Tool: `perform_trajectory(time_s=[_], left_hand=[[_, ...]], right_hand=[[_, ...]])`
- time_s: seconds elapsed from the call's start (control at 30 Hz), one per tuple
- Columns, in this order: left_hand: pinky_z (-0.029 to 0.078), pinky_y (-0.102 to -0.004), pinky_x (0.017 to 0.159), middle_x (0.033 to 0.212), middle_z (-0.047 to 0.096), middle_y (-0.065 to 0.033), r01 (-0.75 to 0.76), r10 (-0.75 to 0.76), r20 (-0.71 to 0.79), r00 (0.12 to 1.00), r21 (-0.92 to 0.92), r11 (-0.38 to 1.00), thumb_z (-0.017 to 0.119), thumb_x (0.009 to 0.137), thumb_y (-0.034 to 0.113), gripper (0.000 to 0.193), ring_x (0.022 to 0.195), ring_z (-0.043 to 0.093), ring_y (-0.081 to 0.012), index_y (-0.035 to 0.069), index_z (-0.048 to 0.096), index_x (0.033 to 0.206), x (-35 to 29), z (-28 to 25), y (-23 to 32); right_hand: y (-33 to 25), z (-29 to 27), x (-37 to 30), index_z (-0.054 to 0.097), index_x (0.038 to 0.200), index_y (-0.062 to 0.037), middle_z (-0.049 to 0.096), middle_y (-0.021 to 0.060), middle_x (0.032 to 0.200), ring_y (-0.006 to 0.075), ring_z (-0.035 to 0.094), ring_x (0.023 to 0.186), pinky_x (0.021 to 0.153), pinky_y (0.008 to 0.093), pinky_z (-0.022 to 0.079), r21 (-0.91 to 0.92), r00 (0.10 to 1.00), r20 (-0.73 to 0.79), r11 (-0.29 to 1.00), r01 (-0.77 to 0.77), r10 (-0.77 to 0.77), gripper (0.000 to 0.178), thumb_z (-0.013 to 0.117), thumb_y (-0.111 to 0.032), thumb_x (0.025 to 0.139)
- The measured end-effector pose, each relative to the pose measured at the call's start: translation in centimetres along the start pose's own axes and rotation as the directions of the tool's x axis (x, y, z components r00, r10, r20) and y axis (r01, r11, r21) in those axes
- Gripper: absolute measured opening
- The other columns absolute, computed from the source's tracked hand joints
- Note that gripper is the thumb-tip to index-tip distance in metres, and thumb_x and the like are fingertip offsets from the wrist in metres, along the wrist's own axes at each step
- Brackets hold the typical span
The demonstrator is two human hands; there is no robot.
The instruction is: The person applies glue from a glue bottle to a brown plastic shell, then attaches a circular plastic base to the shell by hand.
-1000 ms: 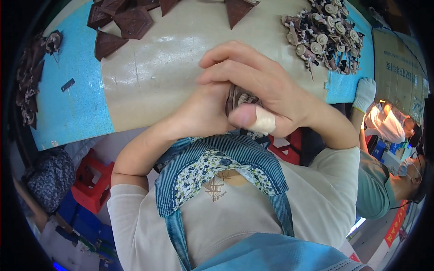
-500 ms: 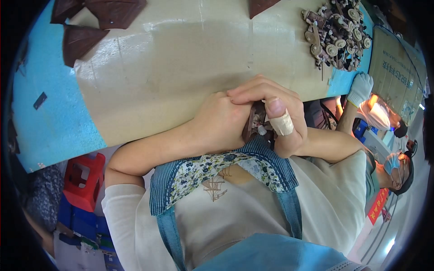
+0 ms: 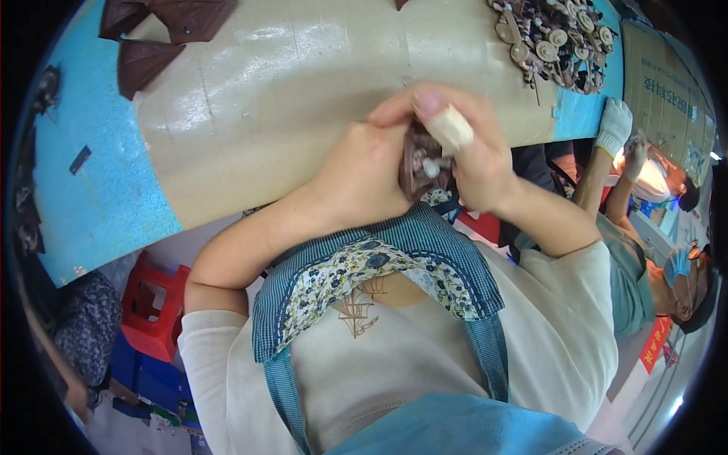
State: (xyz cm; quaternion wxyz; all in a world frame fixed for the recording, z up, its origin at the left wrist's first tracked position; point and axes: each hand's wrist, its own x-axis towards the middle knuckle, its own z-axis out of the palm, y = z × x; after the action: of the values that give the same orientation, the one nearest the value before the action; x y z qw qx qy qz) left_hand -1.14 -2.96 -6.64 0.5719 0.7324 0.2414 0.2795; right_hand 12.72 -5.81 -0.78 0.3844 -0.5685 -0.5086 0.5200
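Observation:
Both of my hands are together just above the near edge of the table. Between them is a small dark brown angular piece with pale and whitish figure-like parts inside it. My left hand closes round its left side, fingers mostly hidden. From the right, my right hand wraps over the top, its fingers reaching to my left hand. The right thumb, wrapped in pale tape, bends over the piece. Exactly what the fingertips press on is hidden.
Brown angular pieces lie far left, near a small dark chip. A pile of small figurines with round discs sits far right. Beyond are a co-worker's gloved hand and a cardboard box. A red stool stands lower left.
My hands have risen in the picture with the brown piece, and more of its inside shows. The right thumb has swung up and left. A second hand of a co-worker has appeared at right.

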Motion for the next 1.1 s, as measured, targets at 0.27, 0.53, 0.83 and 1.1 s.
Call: perform_trajectory(time_s=[0.27, 0.53, 0.83, 1.1], left_hand=[[0.052, -0.0331, 0.069, 0.084, 0.066, -0.0145, 0.14, -0.181, -0.151, 0.972, -0.25, 0.958, 0.079, 0.063, 0.009, 0.04, 0.079, 0.068, -0.0279, 0.0, 0.056, 0.093, -0.2, -0.7, 1.5], [0.052, -0.03, 0.071, 0.088, 0.066, -0.0123, 0.047, 0.059, -0.337, 0.94, 0.296, 0.954, 0.078, 0.064, 0.003, 0.048, 0.082, 0.067, -0.0219, 0.002, 0.052, 0.104, 0.3, 0.6, 3.9], [0.052, -0.0299, 0.062, 0.08, 0.064, -0.0078, 0.145, -0.125, -0.204, 0.971, 0.086, 0.986, 0.075, 0.069, 0.006, 0.035, 0.069, 0.066, -0.0204, 0.004, 0.053, 0.096, 0.6, 0.0, 4.5], [0.048, -0.0245, 0.076, 0.091, 0.06, -0.0003, 0.438, -0.248, 0.404, 0.881, -0.492, 0.752, 0.081, 0.064, 0.005, 0.039, 0.085, 0.056, -0.0089, 0.002, 0.057, 0.095, 0.6, -2.1, 5.0]], right_hand=[[-2.5, -3.2, -1.4, 0.057, 0.11, -0.0011, 0.059, 0.0127, 0.096, 0.0271, 0.058, 0.089, 0.078, 0.0319, 0.046, -0.36, 0.87, 0.081, 0.799, 0.481, -0.487, 0.042, 0.071, -0.016, 0.073], [-2.4, -1.8, -3.9, 0.058, 0.104, 0.0004, 0.059, 0.0092, 0.084, 0.0155, 0.054, 0.064, 0.056, 0.0252, 0.043, -0.469, 0.931, -0.155, 0.854, 0.225, -0.33, 0.033, 0.069, -0.011, 0.076], [-2.2, -3.0, -2.9, 0.06, 0.104, 0.002, 0.059, 0.012, 0.082, 0.0234, 0.054, 0.07, 0.061, 0.031, 0.044, -0.527, 0.833, 0.013, 0.704, 0.476, -0.554, 0.038, 0.064, -0.001, 0.067], [-1.7, -5.0, -1.7, 0.066, 0.102, -0.0003, 0.06, 0.01, 0.084, 0.0268, 0.055, 0.075, 0.066, 0.0334, 0.046, -0.386, 0.665, 0.297, 0.551, 0.74, -0.685, 0.042, 0.058, 0.004, 0.06]])
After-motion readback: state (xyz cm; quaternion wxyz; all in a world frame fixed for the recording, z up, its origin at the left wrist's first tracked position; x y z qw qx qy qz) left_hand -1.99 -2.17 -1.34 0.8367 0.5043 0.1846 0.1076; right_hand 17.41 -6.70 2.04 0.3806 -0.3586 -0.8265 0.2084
